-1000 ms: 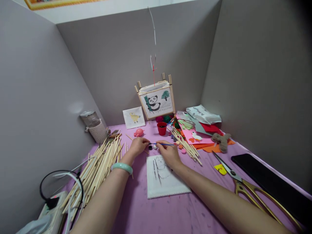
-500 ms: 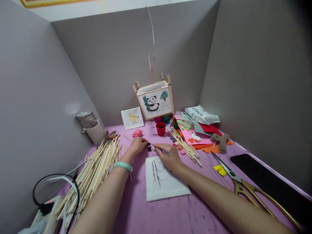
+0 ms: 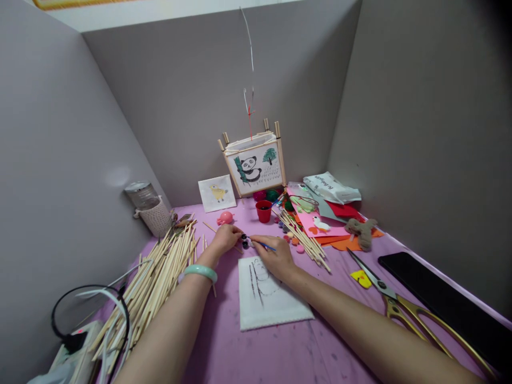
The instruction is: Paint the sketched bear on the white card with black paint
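My right hand (image 3: 279, 257) is closed around a thin blue paintbrush (image 3: 267, 247), its tip pointing left over the small paint pots (image 3: 245, 245) with dark paint inside. My left hand (image 3: 226, 238), with a pale green bangle (image 3: 202, 273) on the wrist, pinches the edge of these pots. Just below the hands lies a white sheet (image 3: 276, 309) with a dark, unfinished-looking outline of a panda and upright stalks. My right hand and wrist cover part of this drawing.
Behind hangs a stick-framed lantern (image 3: 256, 168) with a panda picture. A red cup (image 3: 263, 212) of dark liquid stands beyond the hands. Loose sticks (image 3: 160, 282) fill the left side. Open-bladed scissors (image 3: 384, 288) and a black phone-like slab (image 3: 440, 304) lie right.
The brush and my right fingertips have shifted very slightly left at the paint pots. My left hand stays in place beside the pots.
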The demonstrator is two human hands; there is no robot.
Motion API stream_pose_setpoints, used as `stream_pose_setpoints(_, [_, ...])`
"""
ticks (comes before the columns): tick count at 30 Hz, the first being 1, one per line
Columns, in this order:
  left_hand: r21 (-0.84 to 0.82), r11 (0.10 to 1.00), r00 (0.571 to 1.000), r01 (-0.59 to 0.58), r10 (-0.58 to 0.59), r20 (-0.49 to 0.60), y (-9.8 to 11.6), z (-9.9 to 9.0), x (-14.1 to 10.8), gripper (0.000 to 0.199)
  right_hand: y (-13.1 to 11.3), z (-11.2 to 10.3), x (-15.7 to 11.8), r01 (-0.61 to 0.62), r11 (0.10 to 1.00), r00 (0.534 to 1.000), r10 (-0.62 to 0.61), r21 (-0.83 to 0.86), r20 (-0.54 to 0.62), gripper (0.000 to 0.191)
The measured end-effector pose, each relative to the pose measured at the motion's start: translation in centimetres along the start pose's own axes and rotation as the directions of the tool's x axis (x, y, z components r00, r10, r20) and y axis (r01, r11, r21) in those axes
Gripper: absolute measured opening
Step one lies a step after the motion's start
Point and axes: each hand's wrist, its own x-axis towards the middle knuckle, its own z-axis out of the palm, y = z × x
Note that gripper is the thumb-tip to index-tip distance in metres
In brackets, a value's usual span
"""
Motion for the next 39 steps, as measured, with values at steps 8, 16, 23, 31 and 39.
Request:
stream_pose_setpoints(8, [-0.030,1.000,1.000,0.009,-0.009,0.020,0.1,0.0,-0.2,0.015,0.9,0.3,0.2,-0.130,0.983,0.991,0.132,0.131,-0.005,0.018])
stream_pose_setpoints(16, [-0.031,0.999,1.000,0.008,-0.008,0.020,0.0,0.1,-0.1,0.016,0.9,0.3,0.5,-0.133,0.977,0.991,0.132,0.168,0.012,0.020])
stream_pose_setpoints(23, [-0.011,1.000,1.000,0.003,-0.003,0.016,0.2,0.0,-0.2,0.016,0.5,-0.2,0.9,-0.134,0.982,0.991,0.134,0.133,0.006,0.018])
stream_pose_setpoints(31, [0.029,0.999,1.000,-0.013,0.013,0.007,0.4,0.0,-0.4,0.016,-0.4,-0.5,0.6,-0.099,0.995,0.995,0.099,0.005,0.010,0.020])
stream_pose_setpoints(39, [0.096,0.995,1.000,-0.018,0.018,-0.002,0.6,0.0,-0.8,0.019,-0.2,0.2,0.4,-0.147,0.986,0.989,0.148,0.075,-0.006,0.020])
